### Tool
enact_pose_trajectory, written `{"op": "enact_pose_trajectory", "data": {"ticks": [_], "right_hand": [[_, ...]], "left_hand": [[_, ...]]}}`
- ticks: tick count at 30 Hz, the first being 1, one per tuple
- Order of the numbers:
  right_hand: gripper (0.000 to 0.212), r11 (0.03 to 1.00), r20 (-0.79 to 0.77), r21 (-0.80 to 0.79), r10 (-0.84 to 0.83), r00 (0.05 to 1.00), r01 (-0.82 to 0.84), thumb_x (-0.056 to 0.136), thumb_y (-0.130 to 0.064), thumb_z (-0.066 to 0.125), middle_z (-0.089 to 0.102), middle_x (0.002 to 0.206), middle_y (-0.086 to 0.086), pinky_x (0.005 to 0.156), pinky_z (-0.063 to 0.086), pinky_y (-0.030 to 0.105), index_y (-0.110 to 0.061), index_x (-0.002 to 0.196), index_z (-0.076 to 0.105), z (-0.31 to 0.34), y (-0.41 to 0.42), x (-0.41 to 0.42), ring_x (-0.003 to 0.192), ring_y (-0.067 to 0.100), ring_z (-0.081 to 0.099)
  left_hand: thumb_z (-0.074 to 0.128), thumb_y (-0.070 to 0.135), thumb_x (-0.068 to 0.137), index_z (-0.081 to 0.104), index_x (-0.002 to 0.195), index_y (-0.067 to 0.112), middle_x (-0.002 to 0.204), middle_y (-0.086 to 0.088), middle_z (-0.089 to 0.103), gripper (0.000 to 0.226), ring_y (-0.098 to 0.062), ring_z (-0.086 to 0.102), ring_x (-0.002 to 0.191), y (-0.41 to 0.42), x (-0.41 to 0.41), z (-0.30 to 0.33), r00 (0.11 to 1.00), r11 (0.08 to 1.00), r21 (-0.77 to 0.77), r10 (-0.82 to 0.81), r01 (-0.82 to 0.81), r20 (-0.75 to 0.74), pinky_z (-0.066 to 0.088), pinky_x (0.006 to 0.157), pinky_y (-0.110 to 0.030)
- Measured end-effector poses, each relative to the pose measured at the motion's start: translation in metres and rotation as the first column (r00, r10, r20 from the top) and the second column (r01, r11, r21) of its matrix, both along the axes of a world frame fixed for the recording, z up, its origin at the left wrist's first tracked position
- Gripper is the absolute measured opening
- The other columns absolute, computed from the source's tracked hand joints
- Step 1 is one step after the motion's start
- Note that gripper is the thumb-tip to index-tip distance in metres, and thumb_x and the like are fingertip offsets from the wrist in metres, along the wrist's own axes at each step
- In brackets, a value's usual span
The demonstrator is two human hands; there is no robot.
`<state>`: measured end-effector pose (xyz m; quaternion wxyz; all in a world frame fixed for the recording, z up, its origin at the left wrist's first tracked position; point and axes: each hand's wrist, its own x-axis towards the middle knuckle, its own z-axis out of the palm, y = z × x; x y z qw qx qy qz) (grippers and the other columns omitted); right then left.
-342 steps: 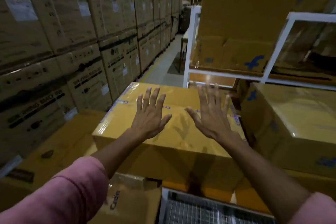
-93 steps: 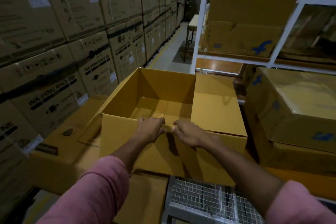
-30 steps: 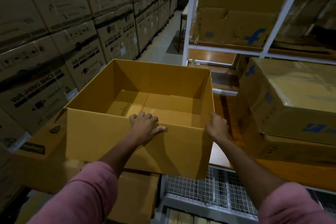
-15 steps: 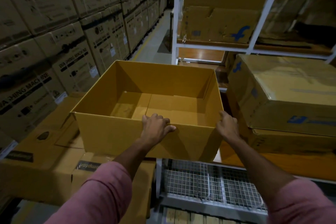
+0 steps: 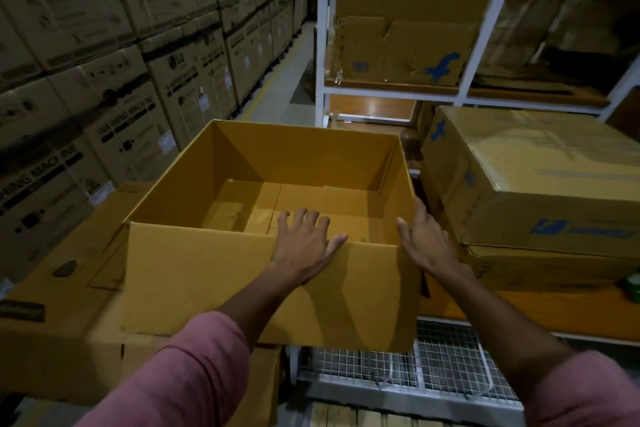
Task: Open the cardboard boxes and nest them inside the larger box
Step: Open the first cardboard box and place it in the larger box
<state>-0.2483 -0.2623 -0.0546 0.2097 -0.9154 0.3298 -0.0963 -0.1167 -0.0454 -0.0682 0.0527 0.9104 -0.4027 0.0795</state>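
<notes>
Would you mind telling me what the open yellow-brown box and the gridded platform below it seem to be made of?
The open yellow-brown box looks like corrugated cardboard with a matte finish: folded flaps form its floor, with creased corners. The left hand rests over its near wall. The gridded platform looks like pale metal wire mesh in a frame, probably steel; its coating cannot be told in this dim light.

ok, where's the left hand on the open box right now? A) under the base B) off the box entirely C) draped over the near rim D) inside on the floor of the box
C: the left hand lies over the near rim of the open box, fingers reaching inside.
</notes>
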Motion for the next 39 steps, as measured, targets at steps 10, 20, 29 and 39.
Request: {"op": "enact_pose_trajectory", "data": {"ticks": [10, 20, 29, 39], "right_hand": [[0.077, 0.969, 0.183, -0.245, 0.091, 0.979, -0.044, 0.101, -0.066, 0.028, 0.031, 0.162, 0.016, 0.12, 0.029, 0.053, -0.02, 0.161, 0.014, 0.065, -0.049, -0.024, 0.15, 0.033, 0.028], [0.092, 0.948, 0.115, -0.319, 0.041, 0.993, -0.002, 0.091, -0.078, 0.017, 0.034, 0.16, 0.017, 0.119, 0.026, 0.054, -0.017, 0.16, 0.02, 0.093, -0.222, -0.081, 0.147, 0.035, 0.032], [0.088, 0.974, -0.107, -0.216, -0.087, 0.991, 0.062, 0.092, -0.08, 0.017, 0.019, 0.167, 0.014, 0.119, 0.014, 0.061, -0.025, 0.161, 0.012, 0.082, -0.428, -0.134, 0.152, 0.041, 0.018], [0.089, 0.997, -0.204, -0.077, -0.04, 0.978, 0.025, 0.08, -0.094, 0.018, 0.017, 0.165, 0.006, 0.113, 0.027, 0.066, -0.033, 0.144, 0.028, 0.078, -0.539, -0.138, 0.146, 0.047, 0.023]], "left_hand": [[0.021, 0.067, 0.101, 0.024, 0.159, 0.022, 0.17, -0.011, 0.009, 0.073, -0.036, -0.002, 0.155, -0.128, -0.041, 0.071, 0.987, 0.981, -0.117, -0.159, 0.157, -0.011, 0.005, 0.118, -0.066], [0.027, 0.07, 0.098, 0.031, 0.154, 0.026, 0.168, -0.011, 0.012, 0.072, -0.041, 0.003, 0.153, -0.289, -0.082, 0.108, 0.982, 0.976, -0.118, -0.186, 0.181, -0.03, 0.01, 0.116, -0.067], [0.02, 0.073, 0.098, 0.035, 0.154, 0.023, 0.168, -0.013, 0.012, 0.077, -0.047, 0.012, 0.15, -0.447, -0.087, 0.099, 0.985, 0.998, -0.005, 0.067, -0.069, -0.157, 0.011, 0.116, -0.065], [0.021, 0.078, 0.094, 0.034, 0.152, 0.026, 0.164, -0.016, 0.02, 0.079, -0.051, 0.015, 0.147, -0.503, -0.053, 0.092, 0.949, 0.961, 0.077, 0.273, -0.264, -0.157, 0.012, 0.114, -0.067]]}}
